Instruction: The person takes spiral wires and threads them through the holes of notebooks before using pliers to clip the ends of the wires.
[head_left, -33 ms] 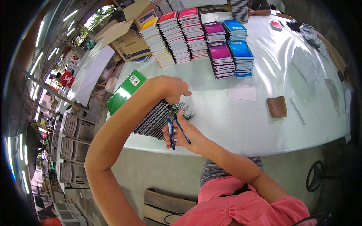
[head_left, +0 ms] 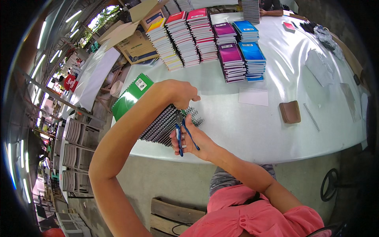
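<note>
Blue-handled pliers [head_left: 179, 136] are held in my right hand [head_left: 193, 140], handles partly spread and jaws pointing away from me. Their tips meet the end of a stack of black spiral bindings [head_left: 160, 125], which belong to green-covered notebooks [head_left: 132, 94] at the left of the table. My left arm reaches across the green cover. At the far end of the bindings my left hand [head_left: 183, 94] is bent, its fingers curled; what they grip is hidden behind the hand. Beside the pliers' jaws, coil ends [head_left: 192, 116] stick out to the right.
Tall stacks of red notebooks [head_left: 181, 39], purple notebooks [head_left: 230, 59] and blue notebooks [head_left: 253, 59] stand farther back. An open cardboard box [head_left: 136, 45] is behind at left. Right of my hands lie a white sheet [head_left: 253, 96], a brown pouch [head_left: 289, 112] and a loose coil [head_left: 311, 117].
</note>
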{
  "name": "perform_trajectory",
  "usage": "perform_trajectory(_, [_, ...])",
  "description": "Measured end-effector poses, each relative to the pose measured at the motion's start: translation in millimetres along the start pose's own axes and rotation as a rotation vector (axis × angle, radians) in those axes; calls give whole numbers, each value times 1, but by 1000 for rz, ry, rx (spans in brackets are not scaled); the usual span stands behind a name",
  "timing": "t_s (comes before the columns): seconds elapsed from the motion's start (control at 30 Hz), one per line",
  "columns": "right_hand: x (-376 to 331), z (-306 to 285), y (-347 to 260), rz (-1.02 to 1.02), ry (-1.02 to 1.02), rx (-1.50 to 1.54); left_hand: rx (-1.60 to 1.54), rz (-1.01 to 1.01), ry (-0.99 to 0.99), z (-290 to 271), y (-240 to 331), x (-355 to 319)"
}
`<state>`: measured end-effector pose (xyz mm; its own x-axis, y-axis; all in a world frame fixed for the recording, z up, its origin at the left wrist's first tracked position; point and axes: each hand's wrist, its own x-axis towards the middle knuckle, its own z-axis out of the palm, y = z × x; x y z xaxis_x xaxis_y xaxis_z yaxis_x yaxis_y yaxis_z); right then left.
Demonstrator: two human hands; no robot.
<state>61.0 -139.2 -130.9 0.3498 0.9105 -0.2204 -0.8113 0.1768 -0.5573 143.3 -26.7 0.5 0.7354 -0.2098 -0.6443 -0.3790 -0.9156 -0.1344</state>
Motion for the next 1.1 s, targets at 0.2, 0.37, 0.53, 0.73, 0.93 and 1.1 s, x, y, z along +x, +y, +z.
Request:
perform_trajectory(0.2, [31,-56,8,119,-583,322,28,-67,-42,-7,13,3])
perform_trajectory(0.37, [2,-11,7,57,-124,-14,9,-84,-107,1,9,3])
perform_trajectory(0.53, [2,-9,5,16,-6,-11,-30,-129,-74,-1,12,-1])
perform_trajectory(0.73, [6,-11,4,1,-58,-1,14,-125,-56,6,6,4])
perform_trajectory(0.93, [9,-16,2,14,-73,24,60,-100,-51,12,8,13])
perform_trajectory(1.1, [7,-29,11,22,-75,-19,6,-100,-71,9,11,15])
